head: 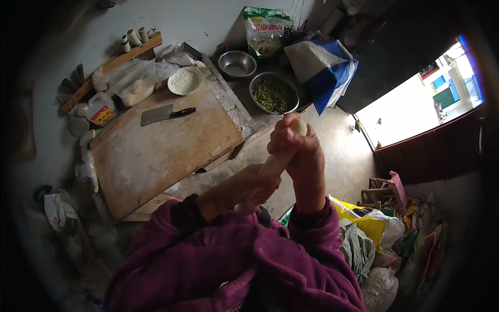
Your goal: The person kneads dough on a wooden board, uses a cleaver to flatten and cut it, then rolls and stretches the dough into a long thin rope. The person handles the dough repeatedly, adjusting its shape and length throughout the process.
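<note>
Both my hands grip a thick, pale roll of dough [276, 162], held slantwise in the air before my chest. My right hand [310, 150] wraps its upper end, and the rounded tip shows between thumb and fingers. Lower down, my left hand [249, 180] closes around the roll, whose bottom end pokes out below the palm. To the left lies a floury wooden board [167, 148]. A cleaver [160, 115] with a black handle rests flat on it, and a bowl of flour [184, 81] stands at its far edge.
Behind the board are a plastic jug [102, 108] and a clear bag [136, 87]. A steel basin of chopped greens [274, 93], another steel bowl [237, 64] and a blue-and-white umbrella [323, 72] stand ahead. Bags [366, 222] and a wooden stool [372, 193] crowd the right.
</note>
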The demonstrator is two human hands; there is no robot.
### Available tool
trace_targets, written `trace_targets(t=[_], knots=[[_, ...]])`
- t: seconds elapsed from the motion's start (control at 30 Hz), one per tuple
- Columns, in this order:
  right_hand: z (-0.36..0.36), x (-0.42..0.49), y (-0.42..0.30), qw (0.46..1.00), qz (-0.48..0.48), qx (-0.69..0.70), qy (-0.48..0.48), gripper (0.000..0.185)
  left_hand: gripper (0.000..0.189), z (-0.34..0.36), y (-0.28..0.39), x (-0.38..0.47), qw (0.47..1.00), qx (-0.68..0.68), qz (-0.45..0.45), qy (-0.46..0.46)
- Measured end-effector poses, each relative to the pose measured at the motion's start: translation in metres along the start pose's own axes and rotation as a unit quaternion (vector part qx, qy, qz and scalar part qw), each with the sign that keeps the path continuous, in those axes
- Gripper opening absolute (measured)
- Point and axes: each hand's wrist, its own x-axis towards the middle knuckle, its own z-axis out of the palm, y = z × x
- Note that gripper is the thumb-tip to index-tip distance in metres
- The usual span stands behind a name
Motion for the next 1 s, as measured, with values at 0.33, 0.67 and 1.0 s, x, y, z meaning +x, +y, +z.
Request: trace_targets(t=[0.33, 0.67, 1.0], knots=[[0.012, 0.006, 0.004, 0.998, -0.009, 0.002, -0.063, 0.03, 0.062, -0.002, 0.017, -0.018, 0.996, 0.042, 0.05, -0.063], [0.065, 0.0, 0.007, 0.98, -0.034, -0.15, 0.128, 0.02, 0.034, 0.003, 0.033, -0.004, 0.96, 0.223, 0.154, 0.075], [0.039, 0.031, 0.011, 0.995, -0.001, -0.096, -0.031, 0.057, 0.029, 0.008, 0.033, -0.015, 0.99, 0.064, 0.119, 0.036]])
